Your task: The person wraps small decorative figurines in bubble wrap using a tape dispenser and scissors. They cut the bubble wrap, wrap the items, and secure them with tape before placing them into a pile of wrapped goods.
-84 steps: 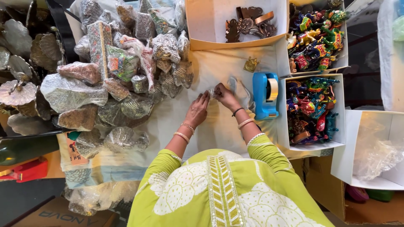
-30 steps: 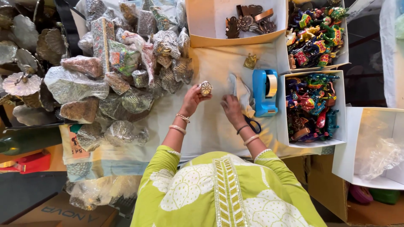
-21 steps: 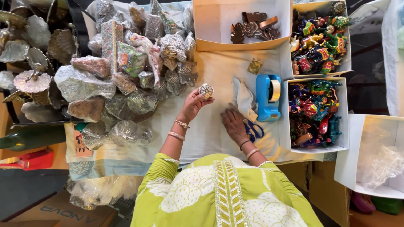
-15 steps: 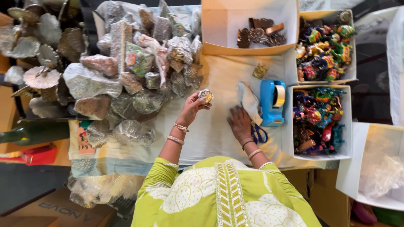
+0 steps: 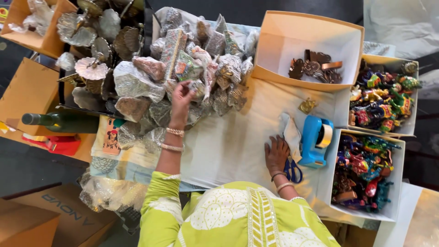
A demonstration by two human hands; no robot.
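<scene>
My left hand (image 5: pixel 181 93) reaches up to the near edge of a pile of plastic-wrapped ornaments (image 5: pixel 192 68). Its fingers are closed on a small wrapped ornament (image 5: pixel 196 87) that touches the pile. My right hand (image 5: pixel 276 153) lies flat, fingers apart, on the cream cloth (image 5: pixel 228 146). It rests beside a small stack of clear bags (image 5: pixel 289 130), with blue-handled scissors (image 5: pixel 292 170) at its wrist. Bangles show on both wrists, and my green patterned sleeves fill the bottom of the view.
A blue tape dispenser (image 5: pixel 315 139) stands right of my right hand. A small gold ornament (image 5: pixel 307 106) lies above it. Behind is a box with brown metal pieces (image 5: pixel 315 68); two boxes of colourful figurines (image 5: pixel 382 98) (image 5: pixel 366 171) sit at right. A green bottle (image 5: pixel 64 120) lies at left.
My left hand carried the small wrapped ornament from over the cloth up and left to the pile. My right hand slid toward me and settled flat by the scissors.
</scene>
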